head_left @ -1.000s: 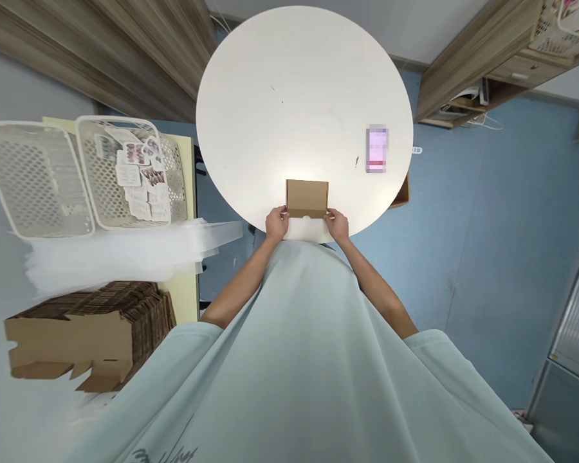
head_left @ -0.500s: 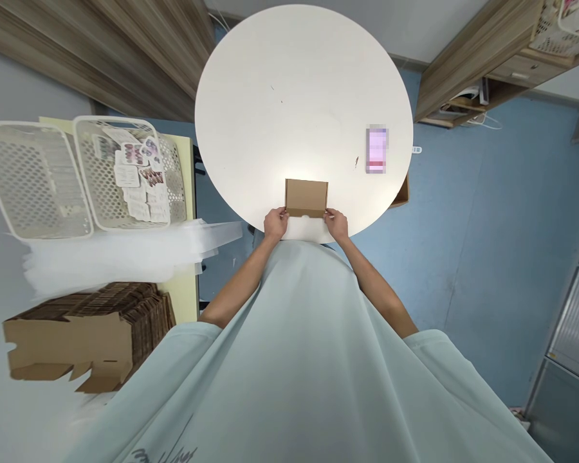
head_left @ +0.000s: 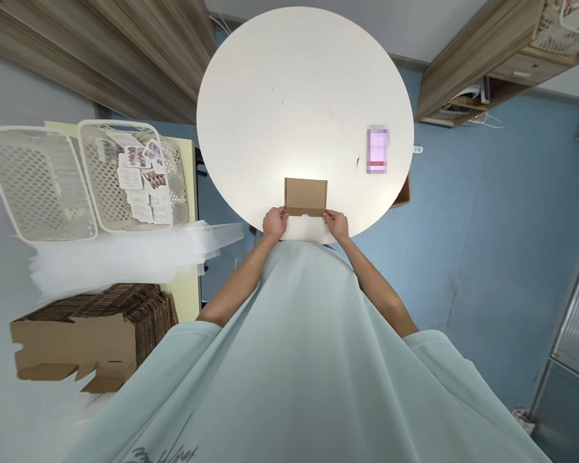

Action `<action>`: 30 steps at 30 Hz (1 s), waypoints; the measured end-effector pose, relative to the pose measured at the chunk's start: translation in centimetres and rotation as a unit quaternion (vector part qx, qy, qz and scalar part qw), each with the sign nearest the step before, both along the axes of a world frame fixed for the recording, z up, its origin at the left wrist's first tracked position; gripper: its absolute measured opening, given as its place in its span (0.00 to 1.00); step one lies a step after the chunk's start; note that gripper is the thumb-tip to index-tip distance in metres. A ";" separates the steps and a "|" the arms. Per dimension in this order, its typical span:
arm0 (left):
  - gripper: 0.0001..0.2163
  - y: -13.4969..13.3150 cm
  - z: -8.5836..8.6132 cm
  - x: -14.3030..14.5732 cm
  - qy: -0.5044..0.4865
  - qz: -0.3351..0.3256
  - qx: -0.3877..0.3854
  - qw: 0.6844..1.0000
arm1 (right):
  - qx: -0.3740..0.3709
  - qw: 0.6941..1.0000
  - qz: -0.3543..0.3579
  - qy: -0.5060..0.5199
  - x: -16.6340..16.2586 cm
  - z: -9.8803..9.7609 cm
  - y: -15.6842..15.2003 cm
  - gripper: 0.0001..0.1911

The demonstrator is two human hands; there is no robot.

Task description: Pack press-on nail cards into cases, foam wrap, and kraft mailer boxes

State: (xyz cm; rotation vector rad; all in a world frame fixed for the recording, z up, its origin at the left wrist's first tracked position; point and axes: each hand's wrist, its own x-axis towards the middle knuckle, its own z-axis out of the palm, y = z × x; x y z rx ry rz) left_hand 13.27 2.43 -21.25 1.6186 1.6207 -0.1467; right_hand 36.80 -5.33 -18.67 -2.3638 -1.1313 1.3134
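With the left hand (head_left: 275, 223) and right hand (head_left: 336, 225) each pinching a lower corner of the brown box (head_left: 305, 194), mid-frame on the bench (head_left: 241, 128), light, even pressure should best hold the cardboard square.

A pixelated phone (head_left: 377, 151) lies on the white table (head_left: 299, 77); a wooden cabinet (head_left: 477, 48) stands beyond.

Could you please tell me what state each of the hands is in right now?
Left hand: closed, fingers at the near left corner of the small brown rectangular cardboard box.
Right hand: closed, fingers at the box's near right corner.
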 end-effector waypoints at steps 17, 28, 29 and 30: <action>0.16 0.1 -0.1 0.0 -0.004 0.015 -0.003 1.000 | 0.002 1.000 0.016 -0.025 -0.9 0.1 0.5 0.20; 0.13 0.6 -0.9 0.3 -0.003 0.011 -0.008 1.000 | -0.004 1.000 -0.001 -0.028 -0.5 -1.2 0.5 0.20; 0.13 0.6 -0.9 0.3 -0.008 0.019 -0.004 1.000 | -0.001 1.000 -0.005 -0.027 -0.4 -1.4 0.5 0.21; 0.13 0.7 -1.0 0.2 -0.015 0.028 0.003 0.999 | 0.005 1.000 -0.009 -0.025 -0.3 -1.6 0.6 0.22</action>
